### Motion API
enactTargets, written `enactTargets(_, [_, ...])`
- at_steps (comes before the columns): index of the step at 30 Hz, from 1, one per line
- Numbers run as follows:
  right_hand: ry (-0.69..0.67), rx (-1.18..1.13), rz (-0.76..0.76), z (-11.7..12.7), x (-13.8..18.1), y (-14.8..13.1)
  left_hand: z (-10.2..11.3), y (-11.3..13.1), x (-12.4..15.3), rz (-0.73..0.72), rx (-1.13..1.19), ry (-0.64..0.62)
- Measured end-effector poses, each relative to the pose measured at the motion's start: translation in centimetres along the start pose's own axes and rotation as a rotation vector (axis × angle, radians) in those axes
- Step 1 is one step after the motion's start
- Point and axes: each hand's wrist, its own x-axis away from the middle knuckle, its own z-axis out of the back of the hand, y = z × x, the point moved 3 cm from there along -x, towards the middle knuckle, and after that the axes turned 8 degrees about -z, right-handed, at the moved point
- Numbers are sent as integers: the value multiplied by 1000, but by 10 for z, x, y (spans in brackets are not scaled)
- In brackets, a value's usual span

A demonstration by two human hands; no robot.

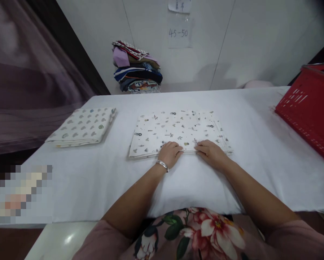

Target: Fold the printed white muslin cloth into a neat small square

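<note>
A folded white cloth (175,126) printed with small figures, plants and palm trees lies flat in the middle of the table. My left hand (170,154), with a silver bracelet at its wrist, has its fingers closed over the near edge of this cloth. A short way to the right, my right hand (211,153) pinches the same edge, its fingers on top and the thumb towards the rim. The layers show along the near side. Off to the left rests a second folded cloth (83,124), white with grey mouse-head shapes, touched by neither hand.
A white-covered table (102,187) spans the view. On its right stands a red plastic basket (310,112). Behind the far edge is a stack of folded fabrics (137,72) against the wall. A purple curtain (29,79) hangs at the left. Something pixelated covers the lower left corner.
</note>
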Motion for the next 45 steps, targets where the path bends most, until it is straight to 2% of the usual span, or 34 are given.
enactTargets(5, [15, 15, -20, -4, -1, 2, 0, -1, -1, 6, -1, -3])
enactTargets(10, [58, 38, -37, 4, 0, -1, 2, 1, -3, -10, -28, 1])
enactTargets(15, [11, 71, -38, 5, 2, -2, 2, 5, -4, -15, -36, -40])
enactTargets(27, [30, 65, -12, -3, 2, -2, 1, 2, -1, -4, 20, 1])
enactTargets(31, [75, 122, 39, -13, -3, -12, 0, 5, -1, 3, -1, -22])
enactTargets(39, [73, 234, 123, -33, -19, -39, -2, 9, 4, 6, -84, -41])
enactTargets(45, [36, 293, 112, -41, -36, -57, 7, 9, 12, 113, -184, -57])
